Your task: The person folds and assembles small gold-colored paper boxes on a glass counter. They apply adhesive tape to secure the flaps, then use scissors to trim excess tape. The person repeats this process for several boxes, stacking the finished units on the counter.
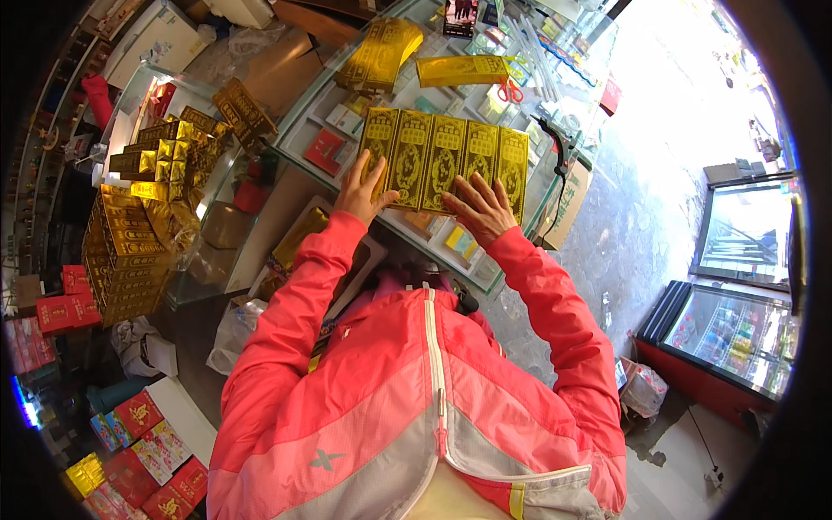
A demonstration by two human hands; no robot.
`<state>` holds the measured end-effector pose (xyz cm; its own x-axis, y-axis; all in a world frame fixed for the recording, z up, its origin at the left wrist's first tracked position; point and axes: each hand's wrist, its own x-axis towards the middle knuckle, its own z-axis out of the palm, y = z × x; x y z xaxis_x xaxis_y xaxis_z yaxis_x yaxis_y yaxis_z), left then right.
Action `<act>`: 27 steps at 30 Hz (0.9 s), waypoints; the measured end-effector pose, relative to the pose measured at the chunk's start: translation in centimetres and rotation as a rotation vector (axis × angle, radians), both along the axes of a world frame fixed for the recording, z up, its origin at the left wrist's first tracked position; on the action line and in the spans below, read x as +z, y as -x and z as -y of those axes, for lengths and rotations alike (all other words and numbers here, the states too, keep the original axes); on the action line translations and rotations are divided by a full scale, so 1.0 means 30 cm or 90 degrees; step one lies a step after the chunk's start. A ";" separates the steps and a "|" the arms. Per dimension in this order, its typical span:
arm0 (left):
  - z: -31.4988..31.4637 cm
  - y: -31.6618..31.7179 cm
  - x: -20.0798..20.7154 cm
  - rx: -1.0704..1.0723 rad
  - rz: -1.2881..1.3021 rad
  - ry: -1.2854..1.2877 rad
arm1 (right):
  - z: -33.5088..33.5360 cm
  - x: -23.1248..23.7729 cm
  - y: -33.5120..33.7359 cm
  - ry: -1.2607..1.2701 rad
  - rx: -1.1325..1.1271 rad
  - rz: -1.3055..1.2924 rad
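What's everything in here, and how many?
Glass display counter: one, clear, upper middle.
Shiny gold rectangular boxes: five, gold, rowed on the counter.
Flat glossy gold packets: uncounted pile, gold, counter's far left.
Long glossy gold pack: one, gold, beyond the boxes.
Small red-handled scissors: one, red, beside that pack.
Black cord: one, black, counter's right edge.
Stacked gold cartons: many, gold, left.
Red cardboard boxes: several, red, lower left.
Brown cardboard box: one, brown, right of the counter.
Crumpled clear plastic bag: one, whitish, left of middle.
Glass display cases: at least two, dark and red, far right.
Smaller things: uncountable, mixed colours, all around.
Zipped jacket: one, red-pink and grey, bottom middle.
Left grip, bare hand: one, red-cuffed, boxes' left end.
Right grip: one, red-cuffed, boxes' right part.
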<state>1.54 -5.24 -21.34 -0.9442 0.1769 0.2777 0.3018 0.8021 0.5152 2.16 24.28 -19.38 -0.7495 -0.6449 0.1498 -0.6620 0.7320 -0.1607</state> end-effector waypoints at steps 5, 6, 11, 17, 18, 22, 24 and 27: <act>-0.002 0.007 -0.002 -0.006 -0.004 -0.006 | -0.001 -0.003 0.004 0.003 0.000 0.000; -0.003 0.007 -0.001 -0.006 -0.002 -0.008 | -0.001 -0.004 0.004 0.005 0.001 -0.002; 0.012 0.001 0.011 -0.037 0.023 -0.008 | -0.001 -0.002 0.004 0.011 -0.001 -0.006; 0.049 0.002 0.011 -0.107 0.063 0.012 | -0.002 0.001 0.004 0.006 -0.004 -0.008; 0.050 0.003 0.007 -0.106 0.064 0.013 | -0.001 0.001 0.004 0.007 -0.003 -0.009; 0.053 0.007 -0.011 -0.107 0.075 -0.002 | -0.001 0.000 0.003 0.006 -0.003 -0.011; 0.054 0.009 -0.015 -0.111 0.062 0.002 | -0.002 0.001 0.002 0.003 -0.002 -0.010; 0.055 0.011 -0.012 -0.115 0.059 0.001 | -0.001 0.004 0.004 0.001 -0.001 -0.010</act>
